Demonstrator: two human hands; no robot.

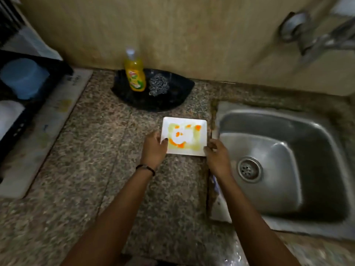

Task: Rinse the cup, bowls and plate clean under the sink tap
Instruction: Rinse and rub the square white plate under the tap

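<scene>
A square white plate smeared with orange and yellow-green stains lies on the granite counter just left of the sink. My left hand grips its near left edge, thumb on the rim. My right hand holds its near right corner. The steel sink is dry-looking, with its drain near the middle. The tap juts from the wall at the upper right, blurred, with no water seen running. In the dark rack at far left sit a blue cup and a white item.
A yellow dish-soap bottle and a steel scrubber stand on a black tray against the back wall. The dark dish rack rests on a pale mat at the left. Speckled granite counter spans the middle.
</scene>
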